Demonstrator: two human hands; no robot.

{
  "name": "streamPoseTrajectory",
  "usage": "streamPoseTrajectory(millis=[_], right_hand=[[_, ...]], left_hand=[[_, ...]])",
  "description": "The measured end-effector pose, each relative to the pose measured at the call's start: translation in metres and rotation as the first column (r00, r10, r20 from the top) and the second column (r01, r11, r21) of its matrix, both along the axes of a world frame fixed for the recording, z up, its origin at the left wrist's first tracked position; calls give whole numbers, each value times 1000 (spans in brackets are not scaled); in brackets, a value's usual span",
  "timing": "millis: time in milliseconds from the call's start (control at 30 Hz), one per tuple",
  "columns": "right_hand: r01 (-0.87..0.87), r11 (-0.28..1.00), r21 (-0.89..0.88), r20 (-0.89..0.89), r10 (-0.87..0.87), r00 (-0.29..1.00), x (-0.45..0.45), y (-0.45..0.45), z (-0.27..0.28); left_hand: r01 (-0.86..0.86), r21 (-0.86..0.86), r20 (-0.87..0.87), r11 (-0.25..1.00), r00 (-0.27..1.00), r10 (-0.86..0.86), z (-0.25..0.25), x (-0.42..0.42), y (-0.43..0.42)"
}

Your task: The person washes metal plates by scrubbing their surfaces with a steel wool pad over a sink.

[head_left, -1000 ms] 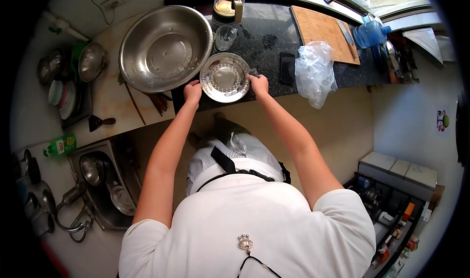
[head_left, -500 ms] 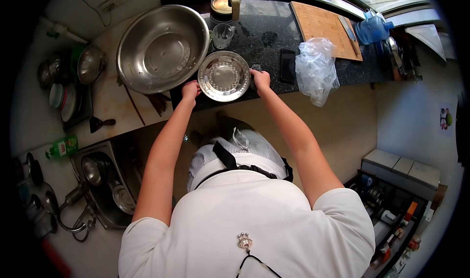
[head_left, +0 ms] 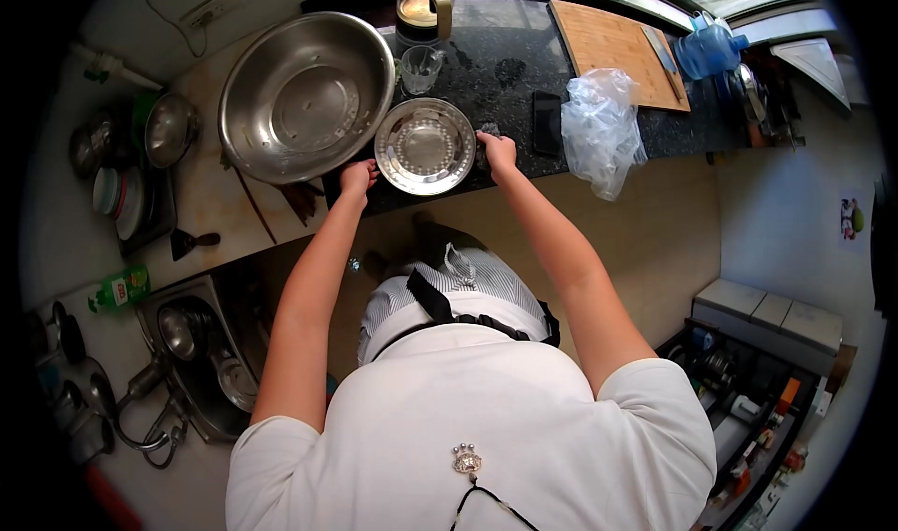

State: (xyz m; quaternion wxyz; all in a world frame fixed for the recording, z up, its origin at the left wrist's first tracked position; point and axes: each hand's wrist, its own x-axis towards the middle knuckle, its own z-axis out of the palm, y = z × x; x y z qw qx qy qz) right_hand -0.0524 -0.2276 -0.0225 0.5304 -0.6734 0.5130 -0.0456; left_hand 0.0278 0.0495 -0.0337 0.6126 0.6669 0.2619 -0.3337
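Left hand (head_left: 357,177) and right hand (head_left: 497,151), fingers curled, flank a metal plate (head_left: 424,147) on a dark counter (head_left: 510,40), any grip impossible to tell, big basin (head_left: 257,129) crowding the left, glass (head_left: 421,71) just beyond, phone (head_left: 547,122) and plastic bag (head_left: 601,133) rightward.

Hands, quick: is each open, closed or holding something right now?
Left hand: curled beside the metal plate; grip can't be told.
Right hand: curled near the plate's opposite rim; grip can't be told.
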Motion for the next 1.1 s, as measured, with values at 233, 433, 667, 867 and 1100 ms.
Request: streamPoseTrajectory(millis=[233,433,667,867,1100], right_hand=[[-35,996,79,-7,35,999,-2,-9,-10],[-41,994,98,-11,42,999,-5,-3,6],[-51,992,119,24,48,999,-4,-4,-4],[-50,991,126,9,50,999,-3,-5,-12],[-223,971,-87,-74,217,973,-9,1,7]], left_hand=[[-80,-71,-20,994,997,79,-1,2,5],[-70,-71,10,995,997,71,2,3,4],[-72,-99,-15,992,997,71,0,3,5],[60,-4,10,998,998,-60,0,0,-2],[230,265,399,936,858,-323,2,-9,-28]])
